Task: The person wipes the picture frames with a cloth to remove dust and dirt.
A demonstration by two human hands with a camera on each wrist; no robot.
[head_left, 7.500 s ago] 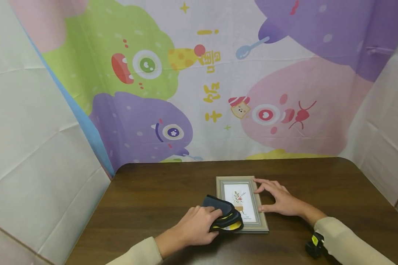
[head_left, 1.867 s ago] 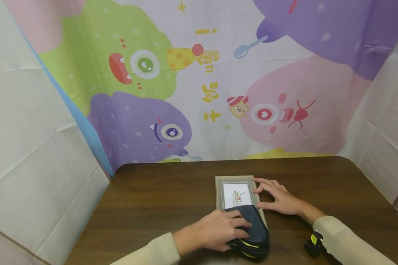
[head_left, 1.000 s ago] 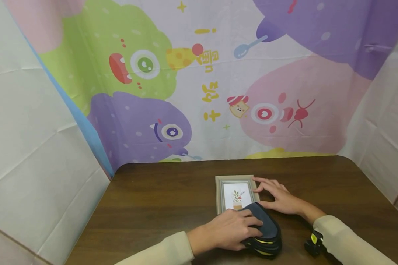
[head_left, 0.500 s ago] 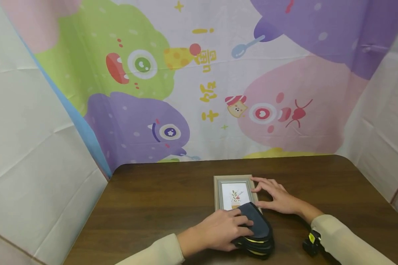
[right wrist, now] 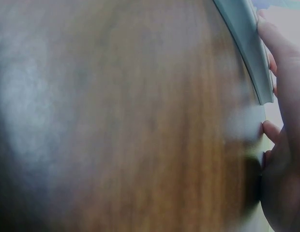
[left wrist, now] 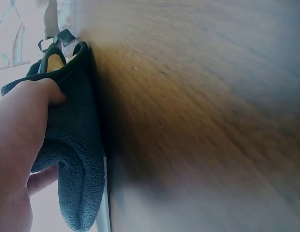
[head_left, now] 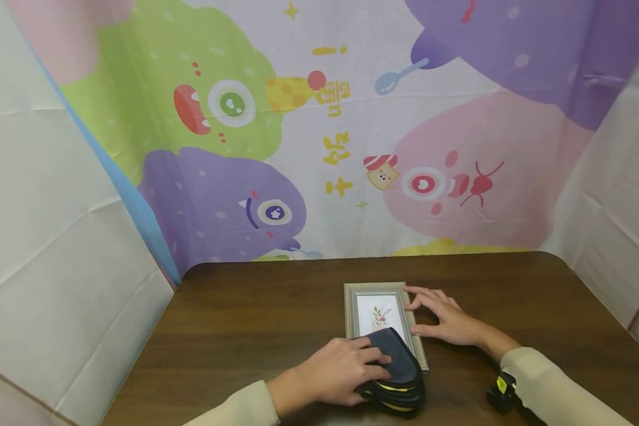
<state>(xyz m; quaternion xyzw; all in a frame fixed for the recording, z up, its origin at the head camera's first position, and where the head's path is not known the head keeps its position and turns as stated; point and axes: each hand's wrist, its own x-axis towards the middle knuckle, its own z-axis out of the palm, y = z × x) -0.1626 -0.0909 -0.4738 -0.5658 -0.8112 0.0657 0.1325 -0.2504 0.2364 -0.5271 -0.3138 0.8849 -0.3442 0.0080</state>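
Observation:
My left hand [head_left: 341, 370] grips a folded dark blue cloth [head_left: 396, 358] with black edging and yellow showing between its layers. The cloth lies over the lower part of a picture frame [head_left: 355, 286], beige with a grey inner border. A potted-plant print [head_left: 378, 313] shows above the cloth; its lower part is hidden. In the left wrist view the thumb presses the fuzzy side of the cloth [left wrist: 75, 116]. Fingers spread, my right hand [head_left: 452, 319] touches the right edge of the picture frame with fingertips and thumb; the frame's edge [right wrist: 247, 48] also shows in the right wrist view.
The dark brown wooden table [head_left: 245, 319] runs back to a curtain [head_left: 346, 231] printed with cartoon monsters. Pale panels [head_left: 58, 236] stand at both sides. A small black device [head_left: 500, 393] is at the right wrist.
Earlier the cloth was raised at the picture frame's lower left; it then went flat and slid right past the frame's edge, and now has come back left. The right hand stays in place.

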